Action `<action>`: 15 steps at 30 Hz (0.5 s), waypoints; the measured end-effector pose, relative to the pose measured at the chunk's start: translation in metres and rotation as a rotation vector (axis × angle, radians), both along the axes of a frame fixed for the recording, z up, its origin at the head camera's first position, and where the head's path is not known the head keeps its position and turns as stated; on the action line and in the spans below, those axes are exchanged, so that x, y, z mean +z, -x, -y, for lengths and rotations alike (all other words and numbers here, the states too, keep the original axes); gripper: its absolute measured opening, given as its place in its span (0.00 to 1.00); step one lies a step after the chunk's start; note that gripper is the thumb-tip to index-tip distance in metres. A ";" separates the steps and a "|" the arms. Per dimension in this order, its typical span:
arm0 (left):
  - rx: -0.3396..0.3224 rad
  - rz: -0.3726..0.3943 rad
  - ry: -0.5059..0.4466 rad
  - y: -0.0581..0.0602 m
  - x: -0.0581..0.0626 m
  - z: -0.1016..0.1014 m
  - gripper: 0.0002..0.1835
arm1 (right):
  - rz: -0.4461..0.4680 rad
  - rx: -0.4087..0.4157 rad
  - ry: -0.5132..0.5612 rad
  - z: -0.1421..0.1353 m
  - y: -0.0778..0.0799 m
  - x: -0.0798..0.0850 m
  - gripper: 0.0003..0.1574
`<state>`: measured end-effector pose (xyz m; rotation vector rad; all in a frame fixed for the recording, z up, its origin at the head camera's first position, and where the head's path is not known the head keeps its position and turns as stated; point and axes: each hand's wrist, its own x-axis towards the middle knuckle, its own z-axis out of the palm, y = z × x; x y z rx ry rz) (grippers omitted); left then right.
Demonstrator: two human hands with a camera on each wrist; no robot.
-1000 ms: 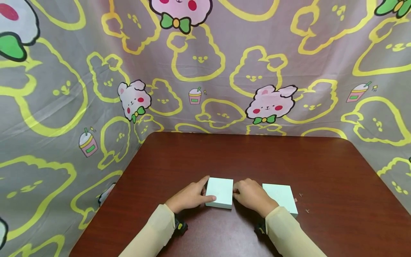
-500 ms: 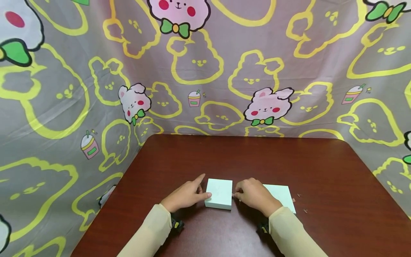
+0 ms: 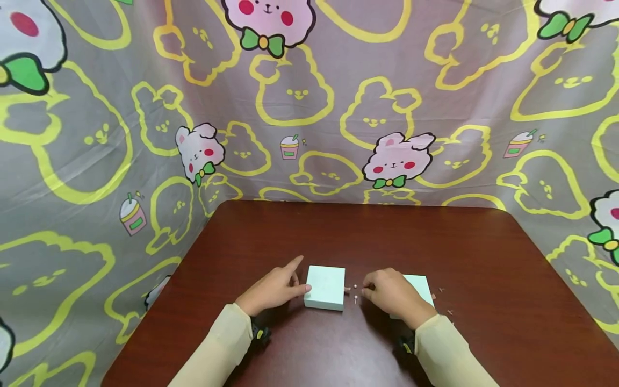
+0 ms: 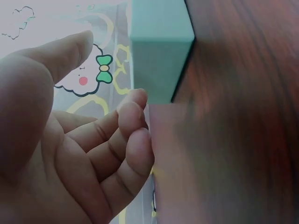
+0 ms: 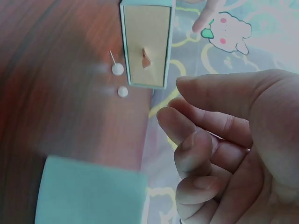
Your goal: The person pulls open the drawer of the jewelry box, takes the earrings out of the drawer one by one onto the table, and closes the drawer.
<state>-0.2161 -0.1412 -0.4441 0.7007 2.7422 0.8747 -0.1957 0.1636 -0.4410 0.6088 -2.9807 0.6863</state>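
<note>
A small pale mint box (image 3: 325,287) sits on the table between my hands. Its tan end panel (image 5: 135,28), with a short ribbon pull tab (image 5: 146,60), faces my right hand. My left hand (image 3: 273,285) is at the box's left side, index finger pointing away and thumb tip right at the box edge. My right hand (image 3: 394,293) hovers right of the box, fingers loosely curled with nothing between them in the right wrist view. Between box and right hand lie two small white pearl-like balls, one a plain ball (image 5: 123,91), the other a ball with a thin pin (image 5: 117,69).
A second mint box (image 3: 419,285) lies partly hidden behind my right hand, a small tab (image 3: 433,296) at its right side. Several tiny bits (image 3: 450,312) lie beyond it. The brown table (image 3: 290,231) meets a cartoon-printed cloth (image 3: 333,70) at the back and sides.
My right hand has let go of the box's tab and moved right, bringing the two white balls into view. My left thumb has drawn back from the box top to its left edge.
</note>
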 end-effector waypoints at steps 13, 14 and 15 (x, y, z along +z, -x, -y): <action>0.027 -0.051 -0.029 -0.007 0.003 0.004 0.44 | 0.018 -0.060 0.007 -0.021 -0.009 0.003 0.02; 0.032 -0.058 -0.034 -0.007 0.004 0.004 0.43 | 0.011 -0.061 0.012 -0.023 -0.009 0.003 0.02; 0.035 -0.065 -0.036 -0.008 0.004 0.005 0.43 | 0.008 -0.063 0.020 -0.025 -0.010 0.004 0.02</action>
